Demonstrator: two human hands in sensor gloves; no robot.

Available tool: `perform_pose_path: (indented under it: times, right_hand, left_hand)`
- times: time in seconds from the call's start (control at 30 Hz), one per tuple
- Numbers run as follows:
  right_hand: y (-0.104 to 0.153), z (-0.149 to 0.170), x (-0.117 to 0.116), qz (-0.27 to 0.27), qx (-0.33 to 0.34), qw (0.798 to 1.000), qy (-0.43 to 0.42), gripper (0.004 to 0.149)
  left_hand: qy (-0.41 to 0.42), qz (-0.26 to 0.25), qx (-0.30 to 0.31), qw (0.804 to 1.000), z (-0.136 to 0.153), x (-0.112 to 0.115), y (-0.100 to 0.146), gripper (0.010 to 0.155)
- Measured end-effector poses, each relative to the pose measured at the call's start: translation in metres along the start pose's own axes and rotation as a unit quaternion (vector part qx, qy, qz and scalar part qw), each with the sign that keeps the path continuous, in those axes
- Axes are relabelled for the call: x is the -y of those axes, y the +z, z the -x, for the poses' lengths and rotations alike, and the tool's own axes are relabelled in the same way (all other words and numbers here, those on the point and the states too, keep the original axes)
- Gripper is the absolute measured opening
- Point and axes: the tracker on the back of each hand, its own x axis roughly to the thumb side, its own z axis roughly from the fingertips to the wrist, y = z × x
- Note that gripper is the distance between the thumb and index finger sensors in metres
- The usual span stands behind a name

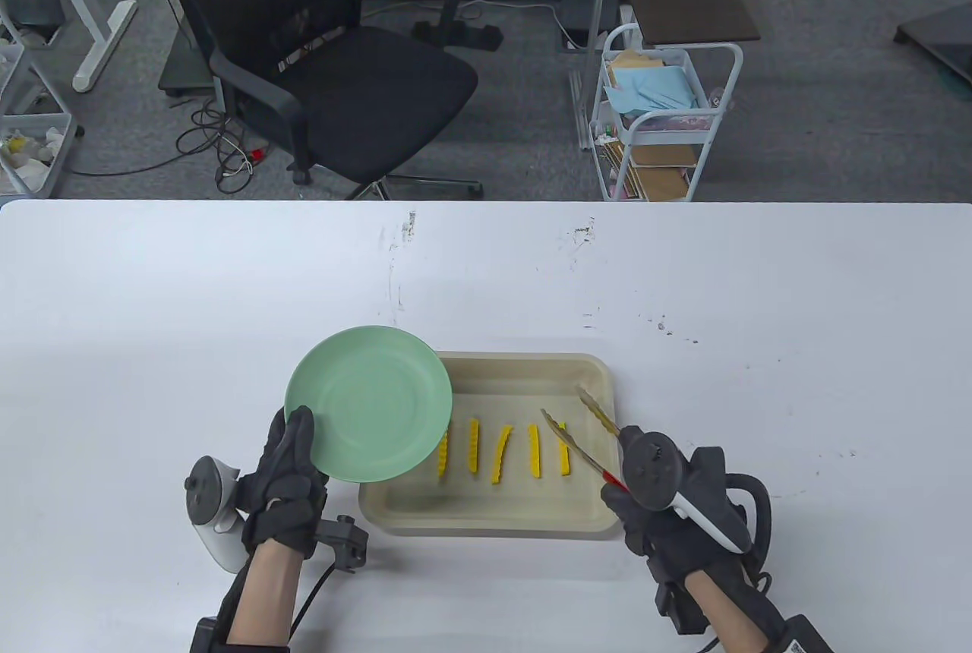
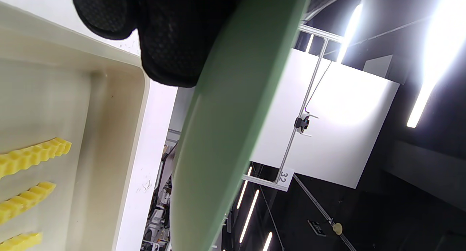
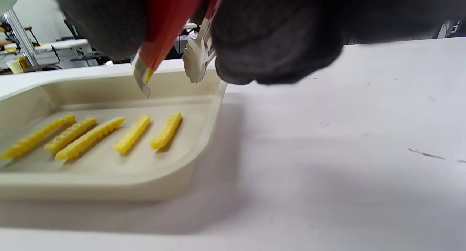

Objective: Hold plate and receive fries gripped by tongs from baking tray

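My left hand (image 1: 292, 467) grips the near rim of an empty green plate (image 1: 370, 401) and holds it lifted over the left end of the cream baking tray (image 1: 600, 372). Several yellow crinkle fries (image 1: 504, 452) lie side by side in the tray. My right hand (image 1: 653, 524) holds red-handled metal tongs (image 1: 581, 440) with their tips apart and empty above the tray's right end, over the rightmost fry (image 1: 563, 448). The left wrist view shows the plate edge-on (image 2: 225, 134) under my fingers (image 2: 171, 36). The right wrist view shows the tongs' tips (image 3: 167, 71) above the fries (image 3: 165, 131).
The white table (image 1: 759, 349) stretches around the tray, with scuff marks behind it. A black office chair (image 1: 319, 68) and a white cart (image 1: 661, 121) stand beyond the far table edge.
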Motion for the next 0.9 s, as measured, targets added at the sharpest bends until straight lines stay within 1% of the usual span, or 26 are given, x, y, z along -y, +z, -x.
perform_pose_path:
  times: [0.1,0.37,0.57,0.67,0.77,0.9]
  right_hand:
    - [0.001,-0.004,-0.005,-0.026,-0.005,1.0,0.01,0.069]
    - [-0.001,-0.004,-0.019,-0.05,-0.015,0.998,0.02,0.066]
    - [0.0,-0.005,-0.02,-0.019,-0.017,0.999,0.043,0.059]
    - [-0.003,0.0,-0.019,-0.01,-0.012,1.0,0.023,0.058]
    - [-0.005,0.006,-0.011,0.007,-0.013,1.0,-0.014,0.057]
    - [-0.001,0.006,0.016,0.04,0.002,0.997,-0.07,0.057]
  left_hand:
    - [0.001,0.001,-0.001,1.0,0.0,0.0,0.0,0.061]
    - [0.0,0.003,-0.004,1.0,0.001,0.001,0.0,0.061]
    - [-0.002,0.002,-0.005,1.0,0.001,0.001,0.0,0.062]
    - [-0.003,0.001,-0.006,1.0,0.002,0.001,0.0,0.062]
    - [-0.007,0.001,-0.01,1.0,0.003,0.001,0.0,0.062]
    - [-0.013,0.002,-0.016,1.0,0.005,0.002,0.0,0.062]
